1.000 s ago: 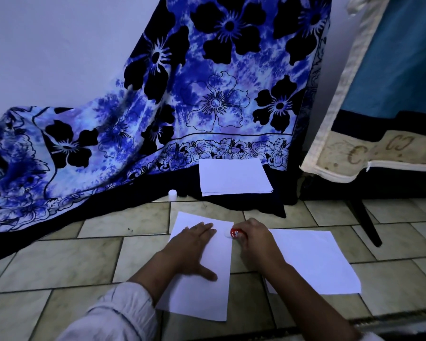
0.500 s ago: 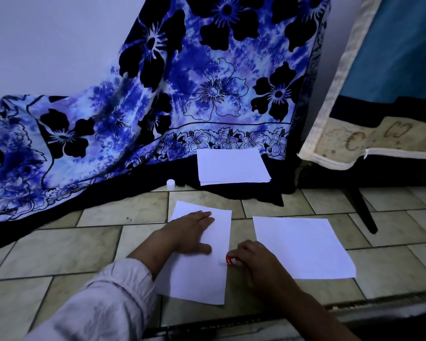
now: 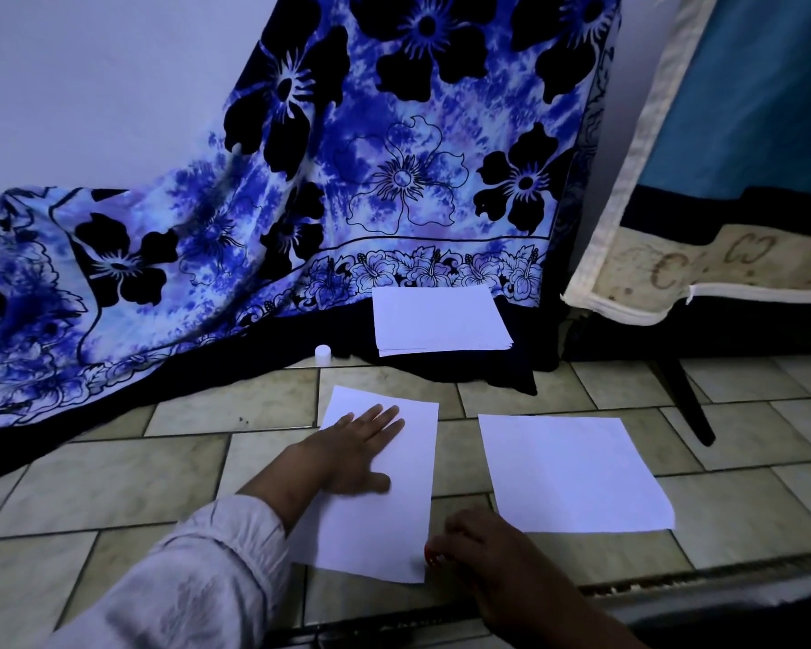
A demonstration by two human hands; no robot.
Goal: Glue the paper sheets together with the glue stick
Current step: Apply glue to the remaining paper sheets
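A white paper sheet (image 3: 394, 522) lies on the tiled floor in front of me. My left hand (image 3: 357, 449) presses flat on its upper part with fingers spread. My right hand (image 3: 483, 550) grips a red glue stick (image 3: 432, 556), its tip touching the sheet's right edge near the bottom corner. Most of the stick is hidden in my fist. A second white sheet (image 3: 567, 470) lies flat to the right, apart from both hands. A stack of white sheets (image 3: 438, 318) rests further back on the dark cloth hem.
A small white cap (image 3: 323, 352) stands on the floor by the blue floral cloth (image 3: 300, 203), which drapes down the wall. A covered frame with a dark leg (image 3: 689, 400) stands at the right. A dark ledge (image 3: 675, 587) runs along the near edge.
My right hand has slid the glue stick down the left sheet's right edge, from the top corner towards the bottom corner. My left hand has stayed pressed on the sheet.
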